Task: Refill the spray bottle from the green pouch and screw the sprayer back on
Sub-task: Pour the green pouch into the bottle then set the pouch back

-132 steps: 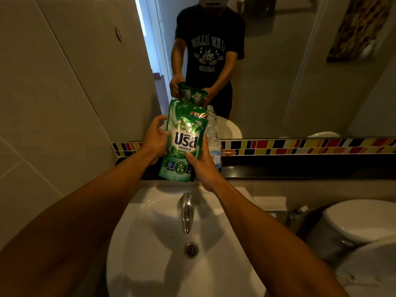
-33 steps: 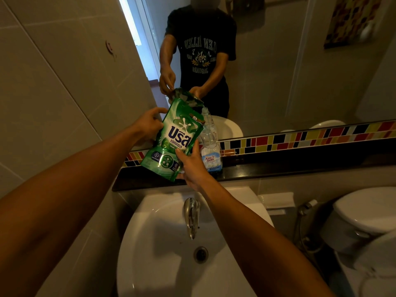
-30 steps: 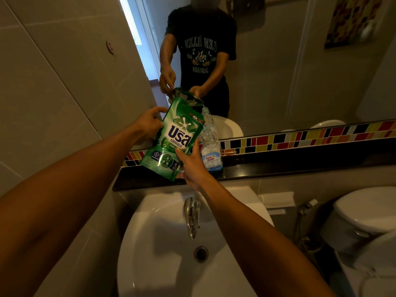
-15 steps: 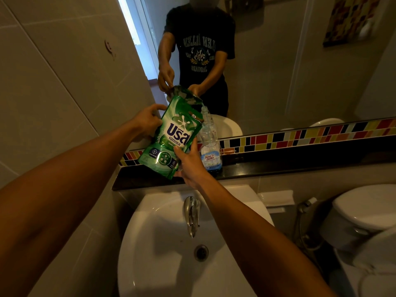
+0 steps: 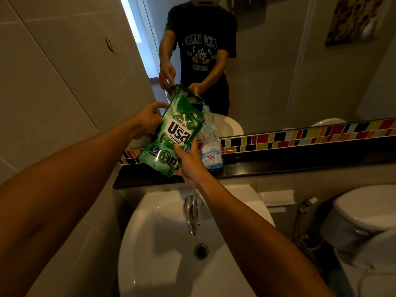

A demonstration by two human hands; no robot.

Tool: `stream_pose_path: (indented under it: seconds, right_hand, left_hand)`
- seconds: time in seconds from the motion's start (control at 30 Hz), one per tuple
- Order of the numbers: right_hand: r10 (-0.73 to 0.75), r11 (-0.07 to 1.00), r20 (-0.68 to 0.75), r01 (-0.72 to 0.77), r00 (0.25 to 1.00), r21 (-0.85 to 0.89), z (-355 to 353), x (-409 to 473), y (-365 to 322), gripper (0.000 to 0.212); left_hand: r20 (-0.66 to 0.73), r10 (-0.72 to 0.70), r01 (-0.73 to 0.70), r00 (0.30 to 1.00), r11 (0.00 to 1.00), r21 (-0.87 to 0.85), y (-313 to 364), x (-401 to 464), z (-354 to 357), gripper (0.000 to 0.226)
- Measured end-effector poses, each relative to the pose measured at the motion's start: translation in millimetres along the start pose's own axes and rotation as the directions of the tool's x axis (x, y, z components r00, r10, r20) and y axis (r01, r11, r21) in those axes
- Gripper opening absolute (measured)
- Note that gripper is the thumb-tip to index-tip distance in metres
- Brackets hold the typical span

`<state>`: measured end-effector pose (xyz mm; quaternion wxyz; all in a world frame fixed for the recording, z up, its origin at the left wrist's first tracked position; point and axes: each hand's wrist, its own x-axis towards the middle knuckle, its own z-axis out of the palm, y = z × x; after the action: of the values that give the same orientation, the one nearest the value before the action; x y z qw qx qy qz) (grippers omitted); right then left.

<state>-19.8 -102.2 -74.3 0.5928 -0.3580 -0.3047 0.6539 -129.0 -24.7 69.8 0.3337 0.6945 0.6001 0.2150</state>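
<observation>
The green pouch (image 5: 175,133) is held above the dark ledge, tilted with its top right corner down toward the open neck of the clear spray bottle (image 5: 211,146). My left hand (image 5: 147,121) grips the pouch's upper left edge. My right hand (image 5: 189,163) holds it from below at the bottom right corner. The bottle stands upright on the black ledge (image 5: 278,166) against the mirror, with no sprayer on it. I cannot see a stream of liquid, and the sprayer is not in view.
A white sink (image 5: 167,254) with a chrome tap (image 5: 191,213) lies right below my arms. A toilet (image 5: 364,213) stands at the right. The mirror (image 5: 278,61) shows a person's reflection. A tiled wall closes the left side.
Since 4.4 s ago the pouch has gone from upright to tilted right toward the bottle's neck. Over the last second the tilt grew slightly and both hands kept their grip.
</observation>
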Motion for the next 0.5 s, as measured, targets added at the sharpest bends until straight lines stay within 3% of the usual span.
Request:
stream_pose_path:
  seconds: [0.5]
  right_hand:
    - [-0.013, 1.0, 0.003, 0.013, 1.0, 0.021, 1.8, -1.1, -1.4, 0.064]
  left_hand:
    - [0.016, 0.008, -0.008, 1.0, 1.0, 0.02, 4.0, 1.8, -0.4, 0.055]
